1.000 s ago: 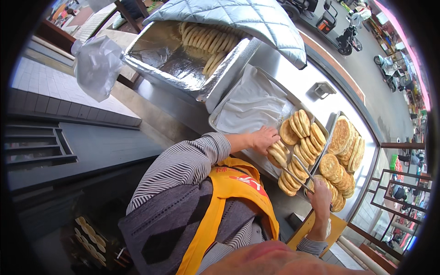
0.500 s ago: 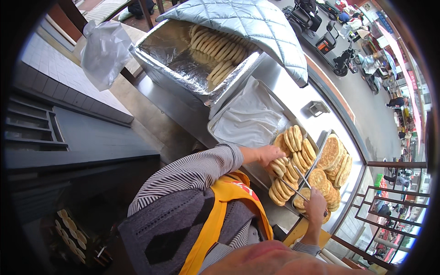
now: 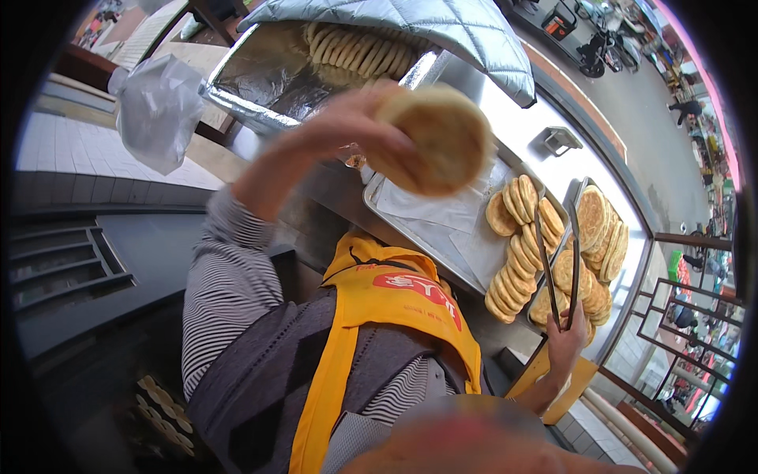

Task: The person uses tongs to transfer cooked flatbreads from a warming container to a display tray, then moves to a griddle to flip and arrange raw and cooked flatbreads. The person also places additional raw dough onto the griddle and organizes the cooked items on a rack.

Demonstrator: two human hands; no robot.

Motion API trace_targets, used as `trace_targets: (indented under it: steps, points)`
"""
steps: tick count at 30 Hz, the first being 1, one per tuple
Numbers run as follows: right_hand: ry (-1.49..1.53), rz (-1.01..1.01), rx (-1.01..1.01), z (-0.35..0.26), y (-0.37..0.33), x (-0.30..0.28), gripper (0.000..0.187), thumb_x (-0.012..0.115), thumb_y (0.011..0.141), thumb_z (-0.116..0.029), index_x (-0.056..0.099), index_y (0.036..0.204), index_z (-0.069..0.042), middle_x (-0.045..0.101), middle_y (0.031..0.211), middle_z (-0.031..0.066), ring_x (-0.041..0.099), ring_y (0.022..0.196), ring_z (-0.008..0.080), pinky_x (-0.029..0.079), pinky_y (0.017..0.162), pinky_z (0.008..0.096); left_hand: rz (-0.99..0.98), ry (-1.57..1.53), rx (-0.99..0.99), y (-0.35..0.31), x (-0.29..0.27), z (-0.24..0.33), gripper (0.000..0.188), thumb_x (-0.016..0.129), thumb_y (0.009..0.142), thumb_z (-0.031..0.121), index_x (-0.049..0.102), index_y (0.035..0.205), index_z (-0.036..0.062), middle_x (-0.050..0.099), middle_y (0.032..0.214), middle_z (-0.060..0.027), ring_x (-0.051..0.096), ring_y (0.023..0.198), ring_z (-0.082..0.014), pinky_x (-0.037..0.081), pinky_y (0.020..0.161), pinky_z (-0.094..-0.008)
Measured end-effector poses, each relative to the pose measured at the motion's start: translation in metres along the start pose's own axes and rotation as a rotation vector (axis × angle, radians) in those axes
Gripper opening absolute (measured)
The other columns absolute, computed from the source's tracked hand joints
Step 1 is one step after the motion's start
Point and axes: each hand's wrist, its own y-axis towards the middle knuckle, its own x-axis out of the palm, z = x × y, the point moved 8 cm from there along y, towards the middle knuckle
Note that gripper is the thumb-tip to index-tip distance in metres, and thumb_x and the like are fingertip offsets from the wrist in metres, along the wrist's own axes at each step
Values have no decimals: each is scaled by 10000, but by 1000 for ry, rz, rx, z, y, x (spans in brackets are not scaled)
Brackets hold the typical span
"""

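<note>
My left hand point(image 3: 343, 130), blurred by motion, is raised above the work surface and closed around a round, browned flatbread point(image 3: 442, 146). Whether more breads are behind it I cannot tell. Below it lies a metal tray point(image 3: 434, 254) lined with white cloth; rows of flatbreads point(image 3: 517, 265) lean against one another at its right end. My right hand point(image 3: 567, 341) grips dark metal tongs point(image 3: 554, 272), whose spread arms reach over the gap between that tray and a second tray of browner flatbreads point(image 3: 596, 229).
A foil-lined box point(image 3: 260, 75) at the far left holds more stacked breads point(image 3: 359, 51), partly covered by a silvery quilted cover point(image 3: 403, 20). A clear plastic bag point(image 3: 160, 110) hangs at the left. A metal fixture point(image 3: 560, 142) sits on the counter near the window frame.
My left hand has come up and left from the tray of breads, carrying a flatbread. My right hand has drawn the tongs back off the breads, and their arms now point away, spread.
</note>
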Motion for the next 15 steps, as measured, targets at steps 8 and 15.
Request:
trace_targets:
  steps: [8, 15]
  points:
    - [96, -23, -40, -60, 7, 27, 687, 772, 758, -51, 493, 1384, -9, 554, 868, 53, 496, 661, 137, 452, 586, 296, 426, 686, -357, 36, -256, -65, 608, 831, 690, 291, 641, 1142, -69, 692, 1017, -171, 684, 912, -222, 551, 791, -325]
    - [67, 12, 36, -102, -14, 39, 641, 780, 716, -36, 545, 1312, -25, 579, 903, 66, 532, 706, 200, 481, 641, 337, 335, 790, -775, 88, -271, -187, 882, 777, 806, 419, 346, 1494, 73, 517, 1396, -143, 569, 1194, -292, 541, 875, -530]
